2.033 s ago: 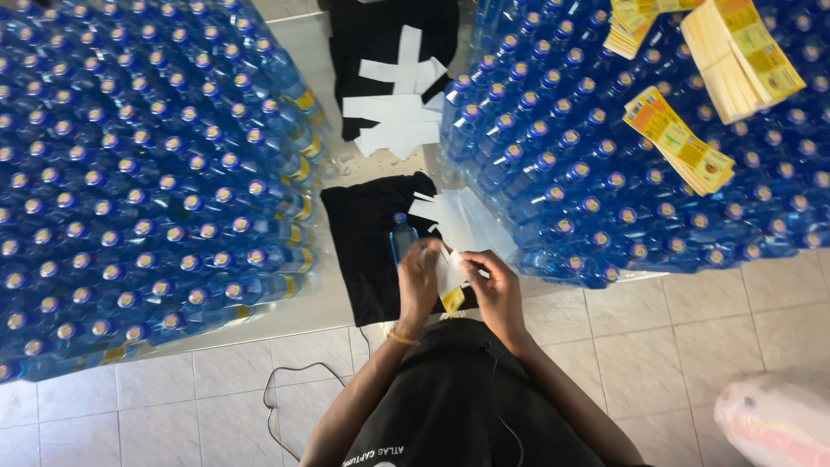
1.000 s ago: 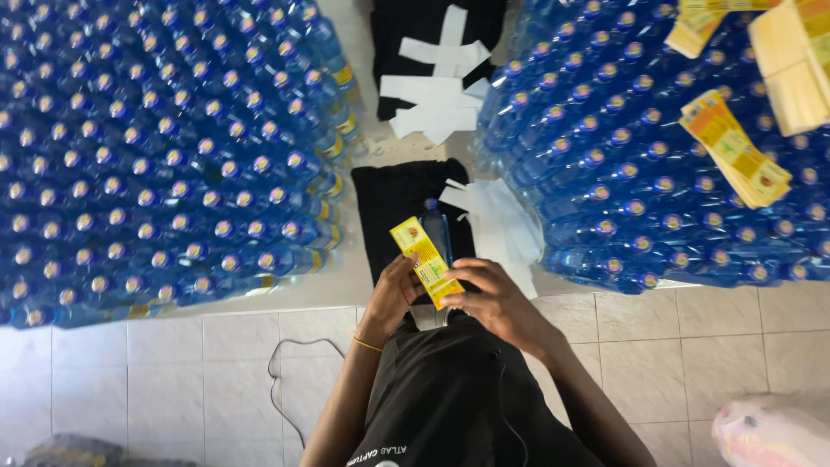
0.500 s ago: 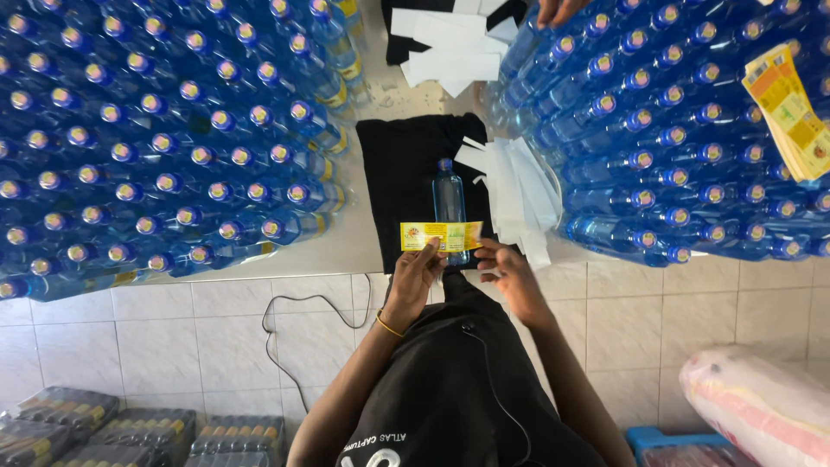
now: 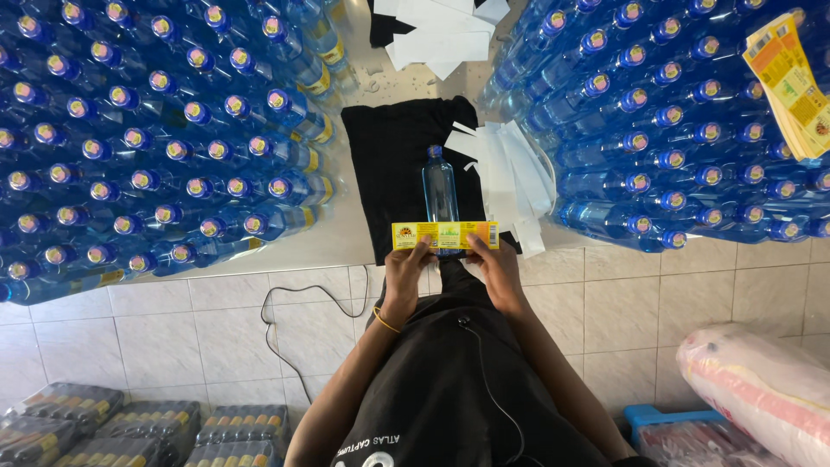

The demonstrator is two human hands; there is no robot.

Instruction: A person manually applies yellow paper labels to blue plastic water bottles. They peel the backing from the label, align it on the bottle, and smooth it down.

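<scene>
A clear blue plastic bottle (image 4: 439,188) lies on a black cloth (image 4: 391,164) in front of me, its cap pointing away. Across its lower part I hold a yellow label strip (image 4: 445,235) flat and level. My left hand (image 4: 406,270) pinches the strip's left end and my right hand (image 4: 494,266) holds its right end. White backing strips (image 4: 510,177) lie piled just right of the bottle.
Large masses of blue bottles stand at the left (image 4: 147,138) and right (image 4: 683,121). A stack of yellow labels (image 4: 791,82) rests on the right bottles. More white strips (image 4: 441,30) lie ahead. A black cable (image 4: 298,320) runs over the tiled floor; wrapped bottle packs (image 4: 112,428) and a pink-white sack (image 4: 761,389) lie near me.
The label, earlier held tilted between my hands, now lies level across the bottle. My view has shifted back and down, showing more tiled floor, the packs and the sack.
</scene>
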